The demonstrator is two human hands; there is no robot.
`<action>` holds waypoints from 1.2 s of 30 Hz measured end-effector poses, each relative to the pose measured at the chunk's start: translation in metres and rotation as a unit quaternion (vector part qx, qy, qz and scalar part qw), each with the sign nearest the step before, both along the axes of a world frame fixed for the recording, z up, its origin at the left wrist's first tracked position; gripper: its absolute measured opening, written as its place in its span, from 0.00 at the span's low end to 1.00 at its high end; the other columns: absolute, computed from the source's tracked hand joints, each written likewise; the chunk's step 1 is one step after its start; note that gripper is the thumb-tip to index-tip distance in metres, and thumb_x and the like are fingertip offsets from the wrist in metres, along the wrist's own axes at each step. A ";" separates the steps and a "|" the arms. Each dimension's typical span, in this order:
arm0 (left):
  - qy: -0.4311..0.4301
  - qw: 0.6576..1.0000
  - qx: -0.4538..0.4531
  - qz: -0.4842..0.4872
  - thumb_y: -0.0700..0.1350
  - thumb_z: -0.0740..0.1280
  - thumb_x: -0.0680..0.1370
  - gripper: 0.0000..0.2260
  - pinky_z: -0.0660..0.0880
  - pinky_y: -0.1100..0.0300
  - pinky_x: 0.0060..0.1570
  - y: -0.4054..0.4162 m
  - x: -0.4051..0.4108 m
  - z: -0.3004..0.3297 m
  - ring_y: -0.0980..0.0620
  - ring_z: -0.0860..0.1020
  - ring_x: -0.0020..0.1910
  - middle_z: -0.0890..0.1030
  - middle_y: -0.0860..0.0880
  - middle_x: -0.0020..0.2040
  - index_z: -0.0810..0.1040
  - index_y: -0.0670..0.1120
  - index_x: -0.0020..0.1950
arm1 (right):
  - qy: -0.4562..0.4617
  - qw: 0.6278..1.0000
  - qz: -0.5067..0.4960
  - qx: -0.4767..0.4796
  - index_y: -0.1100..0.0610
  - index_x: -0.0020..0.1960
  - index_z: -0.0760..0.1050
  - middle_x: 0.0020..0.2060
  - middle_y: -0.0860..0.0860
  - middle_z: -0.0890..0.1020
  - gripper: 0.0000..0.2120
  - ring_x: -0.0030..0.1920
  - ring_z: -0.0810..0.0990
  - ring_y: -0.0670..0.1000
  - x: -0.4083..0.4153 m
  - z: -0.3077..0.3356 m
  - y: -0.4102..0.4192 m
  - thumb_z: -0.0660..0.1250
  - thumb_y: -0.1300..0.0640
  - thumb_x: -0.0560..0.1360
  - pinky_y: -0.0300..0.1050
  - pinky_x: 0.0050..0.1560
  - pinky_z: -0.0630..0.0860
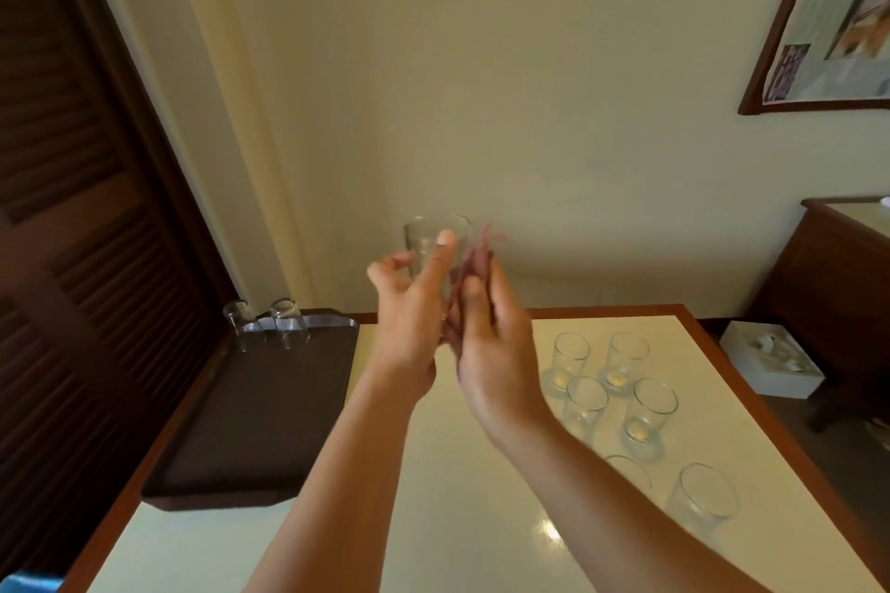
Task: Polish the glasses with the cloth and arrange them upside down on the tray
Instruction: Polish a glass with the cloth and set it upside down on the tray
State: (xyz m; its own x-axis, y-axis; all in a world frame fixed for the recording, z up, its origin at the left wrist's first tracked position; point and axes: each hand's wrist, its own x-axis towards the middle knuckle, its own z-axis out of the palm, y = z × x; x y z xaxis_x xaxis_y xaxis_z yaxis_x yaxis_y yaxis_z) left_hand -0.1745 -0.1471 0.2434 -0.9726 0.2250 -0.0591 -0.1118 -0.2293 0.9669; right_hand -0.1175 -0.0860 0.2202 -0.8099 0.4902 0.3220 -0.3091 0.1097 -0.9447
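My left hand (409, 303) holds a clear glass (426, 238) raised above the table, thumb along its side and fingers curled behind it. My right hand (491, 337) grips a reddish cloth (474, 255) and holds it against the right side of that glass. The dark brown tray (260, 409) lies at the table's left, with two glasses (267, 323) standing upside down at its far edge. Several upright glasses (621, 380) stand on the right half of the table.
The cream table (481, 496) has a brown wooden rim. A dark louvred door (72, 207) fills the left. A white box (770, 364) and a wooden cabinet (847, 265) stand to the right. A framed picture (828, 14) hangs on the wall.
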 end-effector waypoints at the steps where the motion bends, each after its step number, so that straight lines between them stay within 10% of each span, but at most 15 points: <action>1: 0.016 1.000 -0.001 0.022 0.63 0.72 0.78 0.22 0.80 0.56 0.37 -0.003 -0.002 0.003 0.47 0.81 0.38 0.80 0.43 0.50 0.69 0.48 0.57 | 0.007 0.999 0.049 -0.013 0.43 0.78 0.66 0.49 0.44 0.83 0.20 0.48 0.84 0.42 0.008 -0.001 -0.008 0.55 0.53 0.86 0.42 0.50 0.82; 5: 0.030 0.993 -0.109 -0.036 0.64 0.65 0.81 0.20 0.80 0.44 0.48 -0.010 0.000 0.001 0.47 0.80 0.43 0.85 0.41 0.53 0.80 0.48 0.56 | 0.034 0.989 -0.010 -0.144 0.52 0.73 0.71 0.53 0.54 0.84 0.17 0.40 0.82 0.37 -0.020 0.018 0.020 0.53 0.57 0.87 0.30 0.41 0.78; 11: 0.072 0.990 -0.118 -0.016 0.70 0.71 0.72 0.32 0.77 0.57 0.33 -0.009 0.001 0.006 0.49 0.81 0.41 0.80 0.44 0.54 0.67 0.51 0.63 | -0.008 0.997 -0.030 -0.071 0.41 0.73 0.72 0.56 0.49 0.85 0.19 0.54 0.86 0.47 -0.004 0.001 -0.012 0.55 0.45 0.83 0.51 0.54 0.83; 15: 0.095 0.982 -0.144 -0.076 0.63 0.67 0.79 0.25 0.75 0.63 0.44 -0.012 0.005 0.007 0.51 0.82 0.46 0.83 0.42 0.55 0.75 0.43 0.62 | 0.001 0.982 -0.112 -0.150 0.45 0.57 0.81 0.46 0.52 0.85 0.16 0.46 0.83 0.55 -0.026 0.019 0.012 0.55 0.49 0.84 0.56 0.52 0.79; 18: 0.080 0.979 -0.167 -0.088 0.65 0.70 0.77 0.29 0.75 0.54 0.57 -0.012 0.008 0.000 0.55 0.75 0.57 0.72 0.45 0.66 0.67 0.50 0.69 | 0.006 0.984 -0.102 -0.145 0.51 0.67 0.78 0.58 0.51 0.85 0.17 0.58 0.84 0.51 -0.022 0.017 0.009 0.55 0.51 0.85 0.51 0.61 0.80; 21: 0.086 0.992 -0.082 0.038 0.73 0.72 0.69 0.34 0.81 0.44 0.61 -0.016 0.005 0.003 0.45 0.81 0.62 0.75 0.43 0.66 0.65 0.56 0.64 | 0.008 0.993 0.020 -0.115 0.45 0.74 0.72 0.56 0.54 0.84 0.18 0.51 0.83 0.49 0.002 0.001 -0.019 0.56 0.53 0.86 0.41 0.44 0.81; 24: 0.123 0.987 -0.079 0.060 0.63 0.68 0.80 0.16 0.82 0.50 0.49 -0.018 0.006 0.006 0.47 0.85 0.50 0.84 0.49 0.50 0.75 0.51 0.55 | 0.037 0.964 0.033 -0.260 0.54 0.72 0.73 0.47 0.55 0.82 0.18 0.42 0.79 0.49 -0.013 0.013 -0.007 0.54 0.58 0.86 0.34 0.32 0.77; 30: 0.069 0.993 -0.070 0.059 0.70 0.71 0.73 0.30 0.78 0.54 0.60 -0.021 0.001 -0.001 0.51 0.76 0.64 0.72 0.47 0.65 0.66 0.53 0.64 | 0.003 0.990 0.027 -0.135 0.53 0.70 0.75 0.54 0.50 0.86 0.16 0.52 0.86 0.47 -0.008 0.008 -0.023 0.55 0.56 0.86 0.39 0.48 0.81; 36: 0.022 0.999 -0.034 0.022 0.67 0.61 0.82 0.22 0.77 0.54 0.50 -0.027 0.007 -0.002 0.49 0.82 0.51 0.84 0.48 0.53 0.79 0.48 0.55 | 0.023 0.984 -0.001 -0.176 0.49 0.66 0.78 0.52 0.46 0.87 0.16 0.53 0.86 0.49 -0.034 0.014 -0.010 0.54 0.55 0.87 0.49 0.53 0.81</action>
State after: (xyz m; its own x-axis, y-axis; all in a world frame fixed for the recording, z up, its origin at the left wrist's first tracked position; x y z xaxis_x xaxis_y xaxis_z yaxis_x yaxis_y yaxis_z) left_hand -0.1676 -0.1736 0.2414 -0.9834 0.1792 -0.0299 -0.0603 -0.1667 0.9842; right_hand -0.1511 -0.0963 0.2338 -0.7977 0.5792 0.1681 -0.3518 -0.2205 -0.9097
